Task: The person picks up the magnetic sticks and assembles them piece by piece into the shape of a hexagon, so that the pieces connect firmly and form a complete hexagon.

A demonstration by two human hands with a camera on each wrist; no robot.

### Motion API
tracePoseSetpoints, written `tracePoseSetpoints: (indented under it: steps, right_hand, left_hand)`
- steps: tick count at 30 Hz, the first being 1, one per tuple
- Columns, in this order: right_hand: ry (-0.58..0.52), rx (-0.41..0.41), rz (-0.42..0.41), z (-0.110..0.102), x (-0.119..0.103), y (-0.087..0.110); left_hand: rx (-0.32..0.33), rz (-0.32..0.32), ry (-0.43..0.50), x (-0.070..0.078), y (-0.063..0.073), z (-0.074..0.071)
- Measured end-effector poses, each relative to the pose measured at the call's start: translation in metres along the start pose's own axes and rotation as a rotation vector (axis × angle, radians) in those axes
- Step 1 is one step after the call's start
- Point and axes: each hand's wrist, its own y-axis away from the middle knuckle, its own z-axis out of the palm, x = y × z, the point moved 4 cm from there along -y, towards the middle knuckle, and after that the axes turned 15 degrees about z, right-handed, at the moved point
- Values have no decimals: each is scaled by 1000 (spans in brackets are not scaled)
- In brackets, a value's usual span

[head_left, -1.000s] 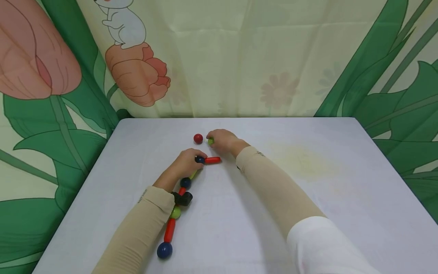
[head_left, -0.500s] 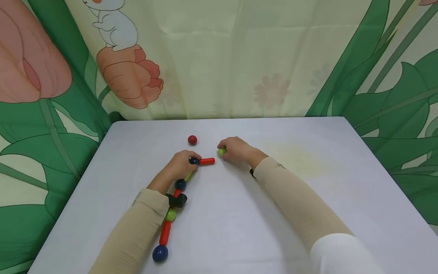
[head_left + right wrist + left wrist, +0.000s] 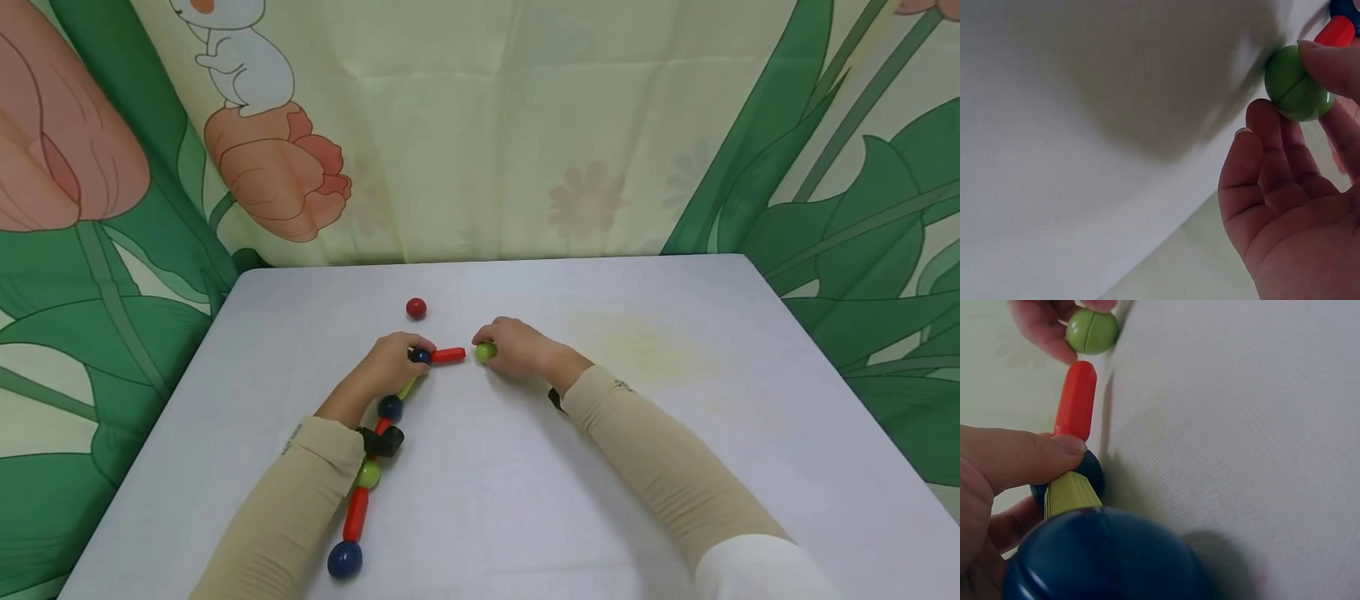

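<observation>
My left hand (image 3: pixel 390 362) pinches a dark blue ball (image 3: pixel 422 356) near the far end of a chain of balls and rods. From that ball a red rod (image 3: pixel 448 355) points right, its tip free. A yellow-green rod (image 3: pixel 1072 492) runs from it back to another blue ball (image 3: pixel 390 407). My right hand (image 3: pixel 517 348) holds a green ball (image 3: pixel 1299 83) between thumb and fingers, a short gap from the red rod's tip. Down the chain come a green ball (image 3: pixel 368 474), a red rod (image 3: pixel 356 514) and a blue end ball (image 3: pixel 345 559); my left wrist partly hides the middle.
A loose red ball (image 3: pixel 416 308) lies on the white-covered table (image 3: pixel 525 500), beyond my left hand. Behind the table's far edge hangs a printed curtain (image 3: pixel 450 125). A black wrist camera (image 3: pixel 384 442) on my left arm sits over the chain.
My right hand has brought the green ball away from beside the red ball, nearer to me and level with the red rod's tip. My left hand keeps its pinch; the view has shifted slightly.
</observation>
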Motion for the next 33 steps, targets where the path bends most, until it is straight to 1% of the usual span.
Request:
tracePoseSetpoints:
  steps: [3,9,17,23,28,33]
  right_hand:
    - [9,2,7,3,-4,1]
    - [-10,3,23,7,-10,-2]
    - [-13,-9,61,8,-10,-4]
    - [-17,-21,71,7,-9,-4]
    - [-5,-23,72,4,-3,0]
    - [-14,-17,77,-7,13,17]
  left_hand:
    - [-11,6,-9,0,0,1]
    - [-18,17,-15,0,0,2]
    - [-23,-10,-4,2,0,2]
    - [-30,-4,-12,4,0,2]
    - [-27,8,-15,3,-1,3]
    - [-16,29,-16,3,0,3]
